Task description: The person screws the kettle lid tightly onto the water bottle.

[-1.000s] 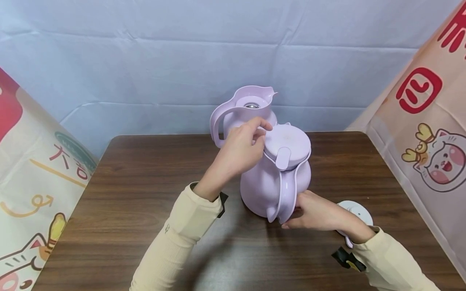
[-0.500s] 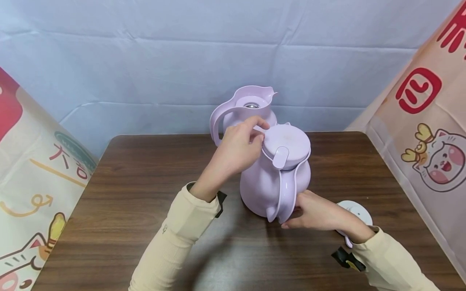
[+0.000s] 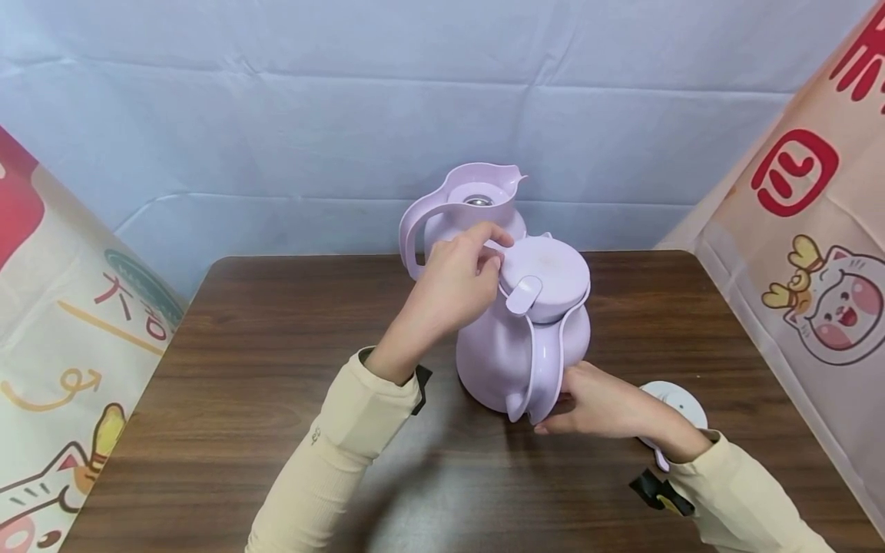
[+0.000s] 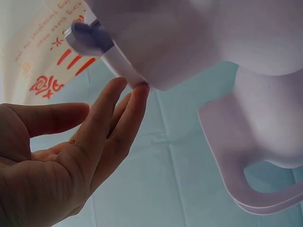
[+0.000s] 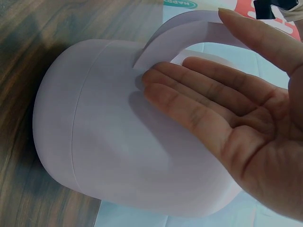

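Observation:
A lilac thermos jug point(image 3: 487, 361) stands upright on the table with its handle point(image 3: 548, 365) facing me. Its round lid point(image 3: 549, 265) sits in the top, the tab point(image 3: 523, 295) pointing to the near left. My left hand point(image 3: 456, 280) touches the lid's left edge with its fingertips; the left wrist view shows the thumb point(image 4: 59, 118) apart from the lid. Low by the handle, my right hand point(image 3: 601, 403) has nearly straight fingers point(image 5: 189, 106) against the jug's body, and its thumb lies by the handle's outer side.
A second lilac jug point(image 3: 477, 173) without a lid stands behind, at the table's far edge. On the right, a white lid-like piece point(image 3: 681, 403) lies partly behind my right wrist. Cloth hangs behind the brown table point(image 3: 276, 369) and at both sides.
The lid has turned clockwise as seen from above, its tab swinging from over the handle to the left. My left hand has shifted slightly; the right hand stays in place.

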`<state>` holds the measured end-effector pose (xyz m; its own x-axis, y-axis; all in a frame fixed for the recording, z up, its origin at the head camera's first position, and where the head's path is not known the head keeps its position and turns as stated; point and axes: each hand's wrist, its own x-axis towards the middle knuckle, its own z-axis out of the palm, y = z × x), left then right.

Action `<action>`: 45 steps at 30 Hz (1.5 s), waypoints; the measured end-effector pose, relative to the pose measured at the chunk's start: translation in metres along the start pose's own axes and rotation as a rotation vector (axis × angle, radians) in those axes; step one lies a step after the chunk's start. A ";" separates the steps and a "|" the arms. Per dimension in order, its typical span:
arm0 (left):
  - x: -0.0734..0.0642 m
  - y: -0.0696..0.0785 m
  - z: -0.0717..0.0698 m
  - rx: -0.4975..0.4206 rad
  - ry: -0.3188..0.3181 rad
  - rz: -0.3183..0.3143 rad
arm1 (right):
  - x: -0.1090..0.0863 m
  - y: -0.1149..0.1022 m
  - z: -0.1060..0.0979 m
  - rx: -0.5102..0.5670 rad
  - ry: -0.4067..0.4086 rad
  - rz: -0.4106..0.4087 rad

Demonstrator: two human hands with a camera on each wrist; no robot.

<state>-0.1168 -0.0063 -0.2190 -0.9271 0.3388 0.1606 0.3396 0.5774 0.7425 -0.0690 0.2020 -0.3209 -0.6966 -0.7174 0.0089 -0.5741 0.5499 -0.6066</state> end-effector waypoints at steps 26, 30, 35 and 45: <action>-0.006 0.000 -0.001 -0.011 0.011 -0.011 | 0.000 -0.001 0.000 0.007 0.008 -0.016; -0.004 0.000 0.000 0.004 0.001 -0.003 | 0.000 -0.001 0.000 -0.007 0.008 0.000; 0.001 -0.001 0.001 0.025 -0.019 -0.010 | -0.001 -0.001 0.001 -0.011 0.014 -0.011; 0.004 -0.006 -0.001 0.004 -0.020 -0.027 | 0.000 0.000 0.002 0.002 0.006 0.006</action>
<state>-0.1224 -0.0093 -0.2226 -0.9326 0.3376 0.1276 0.3152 0.5894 0.7438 -0.0682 0.2011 -0.3225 -0.7028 -0.7114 0.0099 -0.5691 0.5537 -0.6079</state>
